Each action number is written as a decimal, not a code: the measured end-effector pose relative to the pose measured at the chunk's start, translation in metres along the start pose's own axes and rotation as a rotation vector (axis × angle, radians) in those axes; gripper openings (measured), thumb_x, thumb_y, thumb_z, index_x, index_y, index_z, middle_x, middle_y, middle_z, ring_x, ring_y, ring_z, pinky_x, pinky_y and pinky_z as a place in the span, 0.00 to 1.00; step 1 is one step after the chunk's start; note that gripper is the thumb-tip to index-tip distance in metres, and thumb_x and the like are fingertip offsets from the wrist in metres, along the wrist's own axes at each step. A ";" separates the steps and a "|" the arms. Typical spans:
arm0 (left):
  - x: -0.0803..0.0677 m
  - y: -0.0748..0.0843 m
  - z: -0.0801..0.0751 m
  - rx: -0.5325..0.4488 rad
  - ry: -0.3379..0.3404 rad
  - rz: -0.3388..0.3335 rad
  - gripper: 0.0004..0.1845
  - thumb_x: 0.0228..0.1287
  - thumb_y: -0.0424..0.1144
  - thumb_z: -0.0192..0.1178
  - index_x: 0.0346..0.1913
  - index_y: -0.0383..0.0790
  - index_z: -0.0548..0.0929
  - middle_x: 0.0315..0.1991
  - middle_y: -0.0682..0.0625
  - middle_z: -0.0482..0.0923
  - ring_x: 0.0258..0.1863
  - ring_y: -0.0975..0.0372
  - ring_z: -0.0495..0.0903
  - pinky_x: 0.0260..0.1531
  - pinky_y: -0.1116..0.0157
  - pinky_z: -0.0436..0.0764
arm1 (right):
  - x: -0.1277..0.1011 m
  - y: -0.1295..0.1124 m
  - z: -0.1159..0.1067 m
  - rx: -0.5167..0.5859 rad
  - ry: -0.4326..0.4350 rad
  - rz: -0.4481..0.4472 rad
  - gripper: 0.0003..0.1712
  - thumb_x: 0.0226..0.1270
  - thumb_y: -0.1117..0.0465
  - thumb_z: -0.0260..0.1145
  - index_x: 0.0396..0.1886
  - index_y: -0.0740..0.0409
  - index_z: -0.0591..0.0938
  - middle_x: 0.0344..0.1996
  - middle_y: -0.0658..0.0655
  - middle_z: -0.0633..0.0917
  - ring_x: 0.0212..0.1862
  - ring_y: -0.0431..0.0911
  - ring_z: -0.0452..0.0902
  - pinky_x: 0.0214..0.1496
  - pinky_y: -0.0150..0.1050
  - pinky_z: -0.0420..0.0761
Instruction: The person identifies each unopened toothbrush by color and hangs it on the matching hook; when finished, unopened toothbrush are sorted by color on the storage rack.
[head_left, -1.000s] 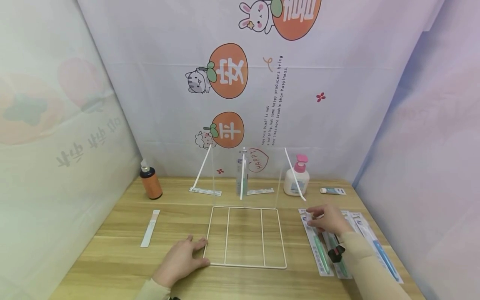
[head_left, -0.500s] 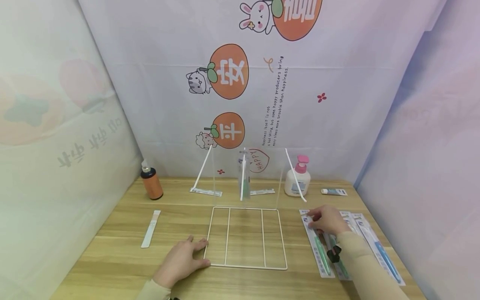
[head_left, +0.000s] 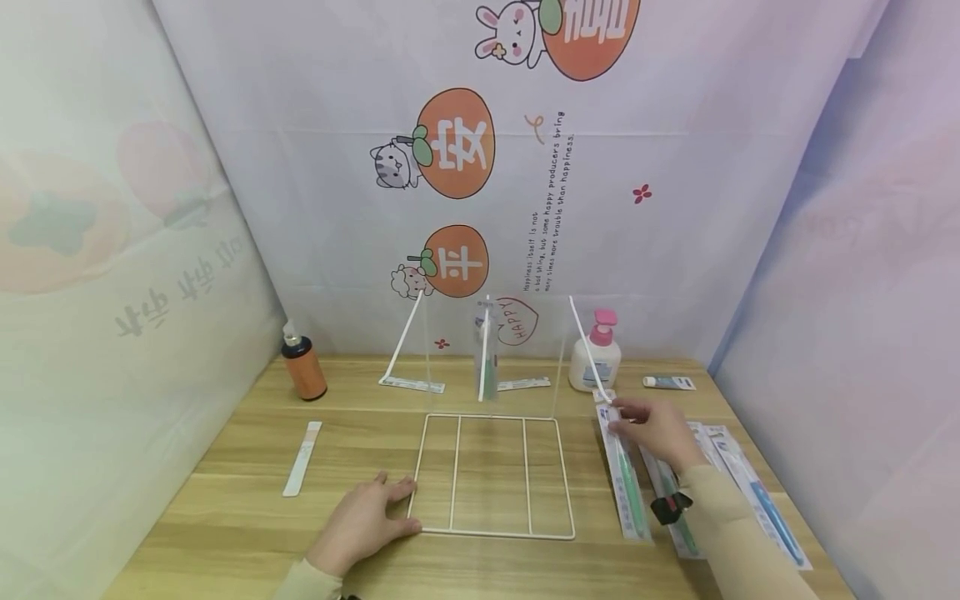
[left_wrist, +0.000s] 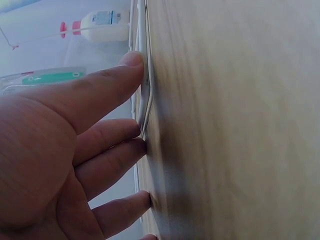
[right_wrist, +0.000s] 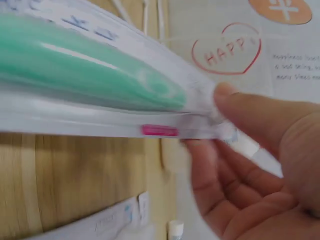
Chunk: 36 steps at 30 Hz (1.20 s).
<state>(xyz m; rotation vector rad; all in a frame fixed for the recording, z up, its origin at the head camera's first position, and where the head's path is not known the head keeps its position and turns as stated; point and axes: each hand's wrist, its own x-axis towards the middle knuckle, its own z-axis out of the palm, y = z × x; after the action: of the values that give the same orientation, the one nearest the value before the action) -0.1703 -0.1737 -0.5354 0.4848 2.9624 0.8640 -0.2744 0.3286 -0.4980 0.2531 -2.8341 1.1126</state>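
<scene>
Our right hand [head_left: 654, 429] pinches the top end of a green toothbrush pack [head_left: 625, 475], lifting it at three o'clock of the wire rack [head_left: 491, 473]. We judge it light, flexible and slick, best held at the card end; our left hand [head_left: 365, 521] rests open at the rack's eight o'clock corner.

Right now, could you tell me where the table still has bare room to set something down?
Bare wood shows between the white strip and the wire frame, near the left hand, and along the front edge. The right side is crowded: the right hand pinches a green toothbrush pack beside more packs.

The right hand [head_left: 656, 427] has lifted the green toothbrush pack [head_left: 624, 475] toward the rack
</scene>
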 end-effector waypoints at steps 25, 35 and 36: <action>0.000 -0.002 0.001 0.003 -0.009 0.015 0.37 0.56 0.56 0.81 0.65 0.40 0.88 0.65 0.39 0.84 0.67 0.29 0.77 0.62 0.29 0.76 | -0.047 -0.170 0.050 0.477 0.419 -0.777 0.34 0.47 0.83 0.83 0.57 0.65 0.88 0.46 0.61 0.88 0.35 0.43 0.85 0.32 0.27 0.85; 0.000 -0.002 0.000 -0.002 -0.015 0.012 0.37 0.57 0.57 0.81 0.65 0.40 0.88 0.66 0.43 0.84 0.68 0.30 0.76 0.63 0.29 0.75 | -0.067 -0.225 0.055 0.612 0.455 -1.029 0.19 0.67 0.63 0.81 0.53 0.69 0.89 0.43 0.66 0.87 0.31 0.48 0.80 0.31 0.32 0.84; 0.000 -0.002 0.000 -0.002 -0.017 0.010 0.37 0.57 0.57 0.81 0.65 0.40 0.88 0.66 0.43 0.83 0.68 0.30 0.76 0.63 0.29 0.75 | -0.068 -0.227 0.056 0.612 0.454 -1.035 0.19 0.67 0.63 0.81 0.53 0.69 0.89 0.43 0.66 0.87 0.31 0.48 0.80 0.31 0.32 0.84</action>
<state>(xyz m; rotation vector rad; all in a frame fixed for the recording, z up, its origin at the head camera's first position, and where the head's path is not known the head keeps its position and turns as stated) -0.1712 -0.1754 -0.5370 0.5049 2.9462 0.8597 -0.1663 0.1349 -0.3969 1.1447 -1.5015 1.4083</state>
